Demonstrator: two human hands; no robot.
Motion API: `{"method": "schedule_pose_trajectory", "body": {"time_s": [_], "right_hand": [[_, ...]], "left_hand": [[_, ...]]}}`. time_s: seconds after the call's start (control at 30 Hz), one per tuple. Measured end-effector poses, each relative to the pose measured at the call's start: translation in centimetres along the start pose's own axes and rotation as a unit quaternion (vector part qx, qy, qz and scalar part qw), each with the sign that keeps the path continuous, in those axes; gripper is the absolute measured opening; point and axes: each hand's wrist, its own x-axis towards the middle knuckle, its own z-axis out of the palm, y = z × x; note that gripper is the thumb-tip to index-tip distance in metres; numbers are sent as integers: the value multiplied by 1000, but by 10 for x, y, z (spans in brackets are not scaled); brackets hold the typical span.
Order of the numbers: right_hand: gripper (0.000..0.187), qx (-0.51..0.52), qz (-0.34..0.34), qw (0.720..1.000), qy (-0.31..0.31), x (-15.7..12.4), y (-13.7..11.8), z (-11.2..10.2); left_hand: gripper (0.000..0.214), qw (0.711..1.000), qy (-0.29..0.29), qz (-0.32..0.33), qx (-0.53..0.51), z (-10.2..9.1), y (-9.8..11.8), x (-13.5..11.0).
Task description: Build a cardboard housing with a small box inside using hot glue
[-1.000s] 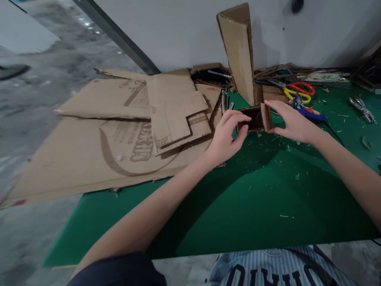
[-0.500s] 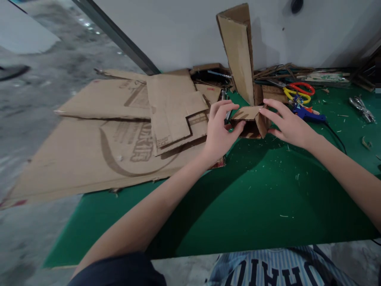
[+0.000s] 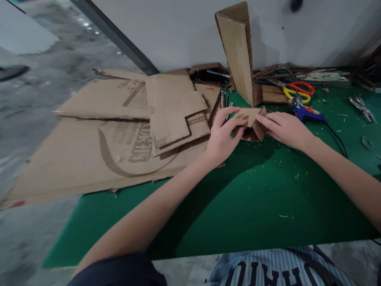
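A small folded cardboard piece [image 3: 249, 119] lies on the green mat [image 3: 253, 198] between my two hands. My left hand [image 3: 222, 137] grips its left side, thumb under and fingers curled over the top face. My right hand [image 3: 285, 128] presses on its right end with fingers stretched along the fold. Both hands hold the piece low against the mat.
Large flat cardboard sheets [image 3: 113, 131] cover the mat's left half. A tall cardboard panel [image 3: 238, 51] leans on the wall behind. Scissors with red and yellow handles [image 3: 297, 90], a blue glue gun [image 3: 308, 114] with its cord, pliers [image 3: 361, 107] and cardboard strips lie at the back right.
The small cardboard piece was upright with its open side showing; both hands have tipped it over and pressed it flatter toward the mat, drawing it slightly nearer.
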Motion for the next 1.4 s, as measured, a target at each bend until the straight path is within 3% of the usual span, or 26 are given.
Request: {"method": "schedule_pose_trajectory", "body": {"time_s": [0.33, 0.57, 1.4], "right_hand": [[50, -16, -10, 1000, 14, -1, -4, -1], [55, 6, 12, 1000, 12, -4, -8, 2], [58, -12, 16, 1000, 10, -3, -15, -2]], "left_hand": [[13, 999, 22, 31, -2, 2, 2, -1], [10, 1000, -8, -1, -16, -1, 4, 0], [11, 1000, 14, 4, -25, 0, 1, -3]]}}
